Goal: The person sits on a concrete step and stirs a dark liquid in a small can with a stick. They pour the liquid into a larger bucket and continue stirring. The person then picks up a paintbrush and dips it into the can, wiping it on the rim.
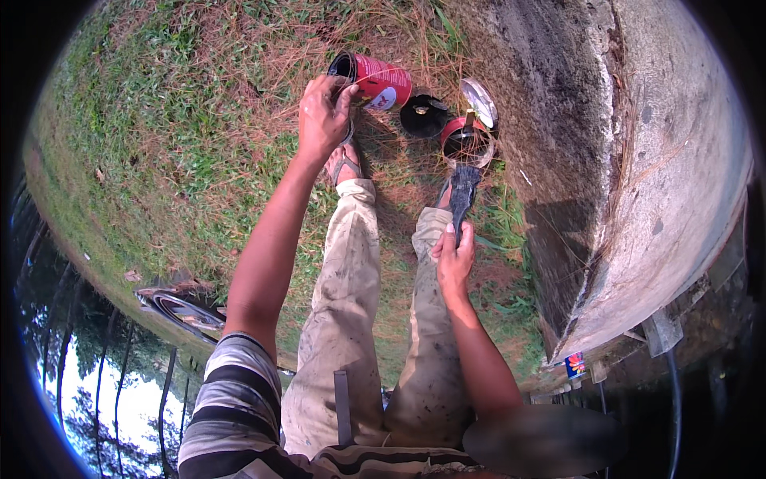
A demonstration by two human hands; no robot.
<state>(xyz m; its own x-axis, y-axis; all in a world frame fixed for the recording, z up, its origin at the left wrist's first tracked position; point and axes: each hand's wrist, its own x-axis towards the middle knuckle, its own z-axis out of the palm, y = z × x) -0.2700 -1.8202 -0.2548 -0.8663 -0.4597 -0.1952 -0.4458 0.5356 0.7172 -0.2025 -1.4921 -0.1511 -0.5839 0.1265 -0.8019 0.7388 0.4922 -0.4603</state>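
Note:
At the upper middle, a red can [385,81] leans over on its side, its dark opening toward the left. My left hand [322,112] grips it at the rim, fingers closed. In my right hand [455,259] is a wide paintbrush [463,191], coated black, held by its handle. The brush's broad end reaches the near rim of a smaller open can [488,153] with dark contents. Beside that can lie a round black lid [421,120] and a pale, shiny lid [479,100]. The brush covers part of the small can's near side.
A stained concrete wall [662,160] rises close on the right. Grass with dry pine needles [175,144] covers the ground. My sandalled feet [345,166] stand just short of the cans. A dark wheel-like ring [187,315] lies at the lower left, and a small colourful can [574,365] at the lower right.

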